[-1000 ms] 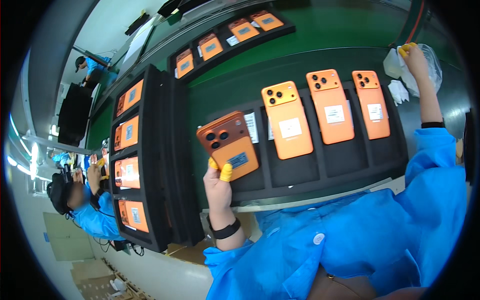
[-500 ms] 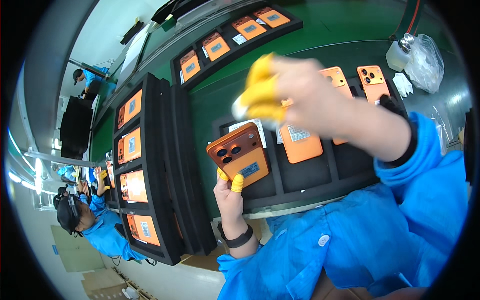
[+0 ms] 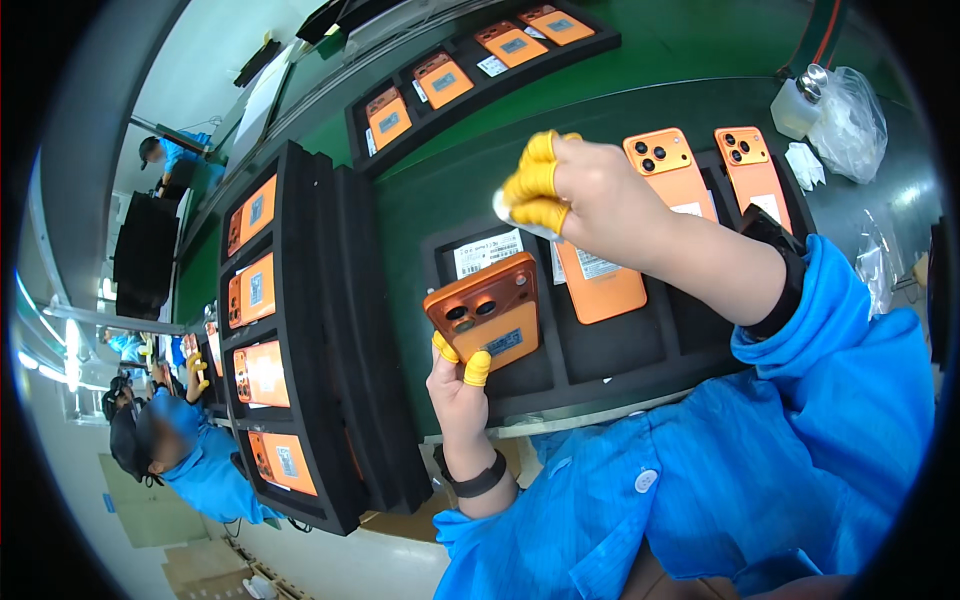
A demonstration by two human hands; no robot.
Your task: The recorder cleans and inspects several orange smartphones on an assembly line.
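Note:
My left hand (image 3: 460, 405), yellow cots on its thumb and finger, grips an orange phone (image 3: 517, 320) by its lower side. The phone's back, with its camera block and a small grey label, faces up at a tilt. Above and to the right of it, my right hand (image 3: 590, 190) is closed around a small white wipe (image 3: 502, 206), its fingers in yellow cots. The wipe and the phone are apart. Below both hands lies a black foam tray (image 3: 610, 355), where a labelled orange phone (image 3: 607, 285) partly hides under my right wrist.
More orange phones (image 3: 672, 170) sit in the tray's far row. Stacked black foam trays (image 3: 320, 330) with phones stand at left; another tray (image 3: 450, 115) lies beyond. A pump bottle (image 3: 798, 105) and clear plastic bag (image 3: 850, 125) are at far right. A co-worker (image 3: 205, 455) is at left.
My right hand with the wipe has shifted slightly right and shows less blur. The held phone has tilted and moved a little right, its camera end turned more edge-on.

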